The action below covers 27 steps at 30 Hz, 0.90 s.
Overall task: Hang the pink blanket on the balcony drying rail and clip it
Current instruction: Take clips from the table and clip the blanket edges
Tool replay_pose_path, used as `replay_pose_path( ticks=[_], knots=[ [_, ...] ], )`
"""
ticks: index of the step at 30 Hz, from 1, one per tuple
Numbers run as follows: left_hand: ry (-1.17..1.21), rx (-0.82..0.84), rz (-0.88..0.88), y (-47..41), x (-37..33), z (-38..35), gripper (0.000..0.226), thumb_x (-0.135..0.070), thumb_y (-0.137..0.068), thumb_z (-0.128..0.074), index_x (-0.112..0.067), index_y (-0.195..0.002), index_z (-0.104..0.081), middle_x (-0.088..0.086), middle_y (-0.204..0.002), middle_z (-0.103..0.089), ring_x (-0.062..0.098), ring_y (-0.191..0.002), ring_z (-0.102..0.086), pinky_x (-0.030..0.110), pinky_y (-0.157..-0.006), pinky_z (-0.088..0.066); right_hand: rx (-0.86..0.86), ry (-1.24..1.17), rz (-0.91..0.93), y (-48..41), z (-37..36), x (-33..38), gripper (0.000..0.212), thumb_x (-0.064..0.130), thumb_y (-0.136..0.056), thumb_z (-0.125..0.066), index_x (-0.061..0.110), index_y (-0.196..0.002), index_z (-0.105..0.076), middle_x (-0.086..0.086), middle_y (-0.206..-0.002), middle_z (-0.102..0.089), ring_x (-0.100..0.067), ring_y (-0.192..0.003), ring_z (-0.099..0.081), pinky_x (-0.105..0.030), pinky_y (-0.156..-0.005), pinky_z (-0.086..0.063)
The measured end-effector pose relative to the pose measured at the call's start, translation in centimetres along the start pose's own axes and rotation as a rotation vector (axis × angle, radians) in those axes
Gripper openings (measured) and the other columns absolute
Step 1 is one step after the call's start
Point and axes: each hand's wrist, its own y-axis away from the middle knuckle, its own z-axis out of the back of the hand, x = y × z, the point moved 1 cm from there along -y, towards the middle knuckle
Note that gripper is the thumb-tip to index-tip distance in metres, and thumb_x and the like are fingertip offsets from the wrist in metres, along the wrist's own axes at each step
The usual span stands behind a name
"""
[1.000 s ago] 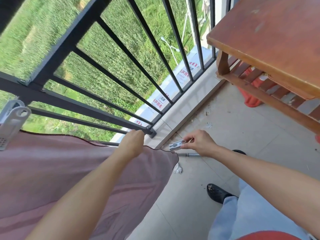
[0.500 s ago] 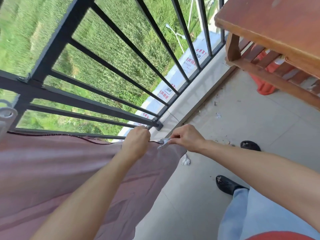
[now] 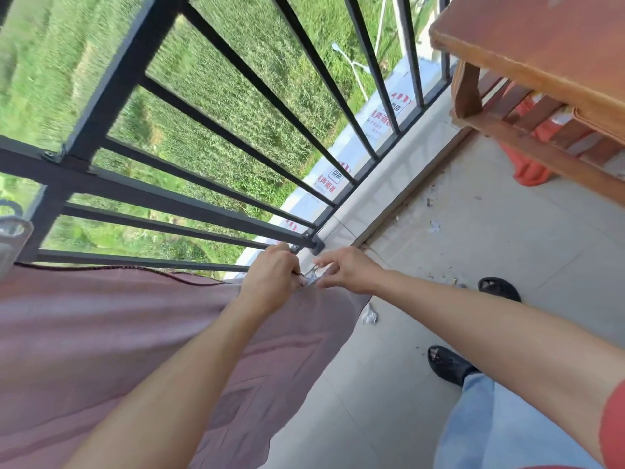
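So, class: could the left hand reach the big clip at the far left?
Probably yes: only blanket lies between the left hand and the big clip, but the hand grips the blanket's edge and must let go first.

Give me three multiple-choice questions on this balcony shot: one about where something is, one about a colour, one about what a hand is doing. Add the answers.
1. Where is the small clip?
A. lying on the floor tiles
B. at the right top corner of the pink blanket
C. out on the grass

2. What colour is the cloth under the wooden table?
A. blue
B. orange
C. white

3. What is the left hand doing?
A. hanging free
B. pressing flat on the floor
C. gripping the blanket's top edge

Answers:
1 B, the right hand pinches it there, next to the left hand.
2 B, it shows bright orange below the table's slats.
3 C, its fingers curl round the dark-trimmed edge.
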Motion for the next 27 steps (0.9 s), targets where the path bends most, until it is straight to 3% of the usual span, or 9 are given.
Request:
replay_pose_path(
  ticks=[2,4,7,10,14,17,21,24,27],
  knots=[
    [-0.018,0.015,0.038,0.0,0.0,0.1,0.019,-0.009,-0.082,-0.062,-0.009,-0.095,-0.075,0.006,-0.101,-0.059,0.027,-0.099,-0.056,0.036,-0.078,-0.046,0.009,0.032,-0.021,0.9,0.3,-0.1,0.08,0.04,-0.071,-0.083,0.035,-0.142,-0.045,0.008,-0.124,-0.06,-0.009,-0.091,-0.066,-0.034,-0.09,-0.053],
    [-0.057,0.038,0.065,-0.1,0.0,0.2,0.025,-0.009,-0.083,-0.058,-0.015,-0.102,-0.072,0.004,-0.108,-0.058,0.025,-0.106,-0.055,0.034,-0.08,-0.045,-0.032,0.083,-0.053,2.0,1.3,-0.6,0.086,0.041,-0.071,-0.082,0.036,-0.145,-0.04,0.008,-0.126,-0.058,-0.009,-0.092,-0.065,-0.031,-0.089,-0.052],
    [-0.03,-0.018,0.049,-0.5,-1.1,0.4,0.029,-0.012,-0.083,-0.057,-0.021,-0.109,-0.066,0.001,-0.111,-0.057,0.025,-0.112,-0.053,0.036,-0.085,-0.044,-0.143,0.131,-0.147,5.5,4.5,-1.6,0.071,0.034,-0.076,-0.079,0.031,-0.14,-0.049,0.005,-0.121,-0.063,-0.01,-0.09,-0.061,-0.024,-0.085,-0.049],
    [0.052,-0.076,0.005,-1.7,-4.5,1.0,0.029,-0.01,-0.083,-0.052,-0.02,-0.107,-0.066,0.003,-0.109,-0.058,0.027,-0.108,-0.055,0.037,-0.083,-0.044,-0.245,0.178,-0.234,10.2,9.1,-2.6,0.054,0.031,-0.081,-0.072,0.027,-0.132,-0.056,0.004,-0.116,-0.064,-0.009,-0.082,-0.061,-0.026,-0.086,-0.049],
    [0.121,-0.11,-0.114,-3.6,-11.2,2.5,0.026,-0.017,-0.087,-0.053,-0.019,-0.109,-0.065,0.002,-0.111,-0.057,0.025,-0.106,-0.056,0.036,-0.082,-0.048,-0.423,0.27,-0.344,16.8,16.4,-3.9,0.043,0.034,-0.083,-0.068,0.028,-0.125,-0.062,0.006,-0.113,-0.067,-0.01,-0.087,-0.064,-0.028,-0.084,-0.049],
    [0.159,-0.1,-0.218,-4.9,-17.3,4.0,0.022,-0.016,-0.089,-0.049,-0.015,-0.106,-0.063,0.002,-0.108,-0.055,0.025,-0.103,-0.056,0.036,-0.078,-0.048,-0.561,0.305,-0.414,22.2,21.8,-4.4,0.038,0.034,-0.086,-0.065,0.026,-0.123,-0.064,0.008,-0.111,-0.067,-0.012,-0.093,-0.064,-0.031,-0.083,-0.051],
    [0.202,-0.106,-0.337,-6.6,-24.5,5.8,0.021,-0.016,-0.085,-0.047,-0.019,-0.098,-0.064,0.0,-0.102,-0.054,0.025,-0.103,-0.057,0.032,-0.076,-0.044,-0.704,0.298,-0.509,27.8,27.5,-6.0,0.033,0.036,-0.086,-0.062,0.032,-0.119,-0.063,0.013,-0.109,-0.066,-0.01,-0.094,-0.063,-0.03,-0.069,-0.052],
    [0.2,-0.089,-0.407,-8.1,-30.1,7.2,0.028,-0.016,-0.086,-0.048,-0.02,-0.108,-0.065,0.0,-0.112,-0.056,0.021,-0.109,-0.055,0.033,-0.084,-0.047,-0.809,0.282,-0.585,31.5,31.4,-8.2,0.033,0.04,-0.084,-0.066,0.033,-0.117,-0.065,0.012,-0.11,-0.068,-0.014,-0.095,-0.065,-0.03,-0.076,-0.053],
    [0.162,-0.093,-0.467,-10.3,-36.3,8.6,0.027,-0.018,-0.089,-0.049,-0.02,-0.112,-0.064,0.0,-0.114,-0.055,0.019,-0.111,-0.055,0.031,-0.083,-0.044,-0.857,0.254,-0.629,35.3,36.0,-10.7,0.032,0.044,-0.085,-0.065,0.034,-0.116,-0.064,0.011,-0.107,-0.068,-0.016,-0.089,-0.068,-0.034,-0.079,-0.056]
  ],
)
